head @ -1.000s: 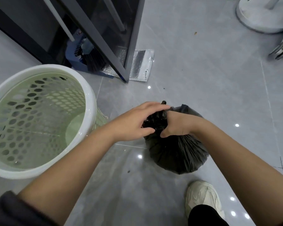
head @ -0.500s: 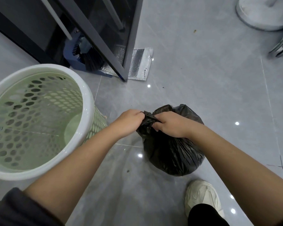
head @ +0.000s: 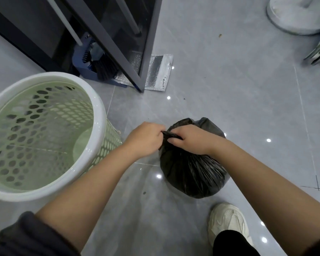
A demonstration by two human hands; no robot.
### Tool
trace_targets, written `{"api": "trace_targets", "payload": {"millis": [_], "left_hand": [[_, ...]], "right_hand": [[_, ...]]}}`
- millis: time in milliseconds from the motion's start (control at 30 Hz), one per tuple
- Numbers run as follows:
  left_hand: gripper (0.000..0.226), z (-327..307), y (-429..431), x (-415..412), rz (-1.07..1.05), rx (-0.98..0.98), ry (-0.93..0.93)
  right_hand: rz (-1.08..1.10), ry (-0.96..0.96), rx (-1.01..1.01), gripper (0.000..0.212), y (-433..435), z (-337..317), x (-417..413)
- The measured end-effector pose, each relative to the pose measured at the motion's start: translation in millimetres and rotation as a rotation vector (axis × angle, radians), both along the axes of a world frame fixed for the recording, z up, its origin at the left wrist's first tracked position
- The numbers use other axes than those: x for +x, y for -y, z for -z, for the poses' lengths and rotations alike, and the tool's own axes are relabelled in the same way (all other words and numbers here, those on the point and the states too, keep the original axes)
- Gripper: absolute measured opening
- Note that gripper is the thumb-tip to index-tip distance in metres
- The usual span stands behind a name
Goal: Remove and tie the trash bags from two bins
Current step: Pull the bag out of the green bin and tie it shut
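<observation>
Both my left hand (head: pixel 146 139) and right hand (head: pixel 189 139) grip the black trash bag (head: pixel 190 172) neck tight; thin plastic might tear if I yank the knot.

Bag neck (head: pixel 170 134) mostly beneath left hand (head: pixel 146 140), right hand (head: pixel 190 139)

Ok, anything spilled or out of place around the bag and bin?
Nothing spilled: the black trash bag looks intact and the green bin stands upright. Oddities: a silver foil pouch lies flat by the door frame, and a brown crumb sits on the floor beyond.
</observation>
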State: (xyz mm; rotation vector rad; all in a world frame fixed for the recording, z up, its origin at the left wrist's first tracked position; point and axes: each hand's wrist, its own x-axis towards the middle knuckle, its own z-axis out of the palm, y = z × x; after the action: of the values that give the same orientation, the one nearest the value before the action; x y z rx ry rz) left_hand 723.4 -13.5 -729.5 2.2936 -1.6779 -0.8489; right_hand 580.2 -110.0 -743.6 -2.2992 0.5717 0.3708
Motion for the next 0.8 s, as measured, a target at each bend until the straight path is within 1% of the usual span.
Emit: {"api": "trace_targets", "payload": {"millis": [67, 100, 200, 267, 333, 400, 467, 600, 733, 800], "left_hand": [[0.022, -4.7, 3.4, 5.6, -0.079, 0.031, -0.106], [0.022, -6.7, 4.2, 8.3, -0.107, 0.048, -0.155], [0.029, -9.5, 3.0, 10.1, -0.171, 0.084, -0.292], [0.038, -7.5, 1.1, 7.9, -0.176, 0.113, -0.299], [0.048, -2.1, -0.7, 6.9, -0.165, 0.124, -0.258], [0.050, 2.6, -1.8, 7.0, -0.169, 0.132, -0.259], [0.046, 6.8, -2.6, 5.5, -0.156, 0.160, -0.282], [0.029, 10.5, -5.1, -2.1, -0.123, 0.217, -0.335], [0.034, 12.5, -4.9, -3.9, -0.114, 0.217, -0.326], [0.037, 11.7, -2.9, -3.3, -0.200, 0.218, -0.432]], "right_hand": [[-0.014, 0.024, -0.182, 0.024, 4.1, 6.6, -6.7], [0.002, 0.047, -0.239, 0.022, 5.6, 10.4, -10.7], [0.023, 0.123, -0.360, 0.020, 3.8, 21.9, -17.1], [0.028, 0.156, -0.419, 0.017, -0.9, 28.5, -17.5], [0.043, 0.178, -0.460, 0.015, -4.7, 35.5, -18.0], [0.062, 0.176, -0.482, 0.015, -7.4, 42.9, -20.2], [0.067, 0.164, -0.506, 0.015, -10.1, 49.1, -22.7], [0.047, 0.146, -0.543, 0.019, -14.2, 58.5, -28.2], [0.067, 0.131, -0.560, 0.021, -13.0, 61.2, -30.4], [0.104, 0.160, -0.566, 0.018, -13.5, 59.6, -29.0]]}}
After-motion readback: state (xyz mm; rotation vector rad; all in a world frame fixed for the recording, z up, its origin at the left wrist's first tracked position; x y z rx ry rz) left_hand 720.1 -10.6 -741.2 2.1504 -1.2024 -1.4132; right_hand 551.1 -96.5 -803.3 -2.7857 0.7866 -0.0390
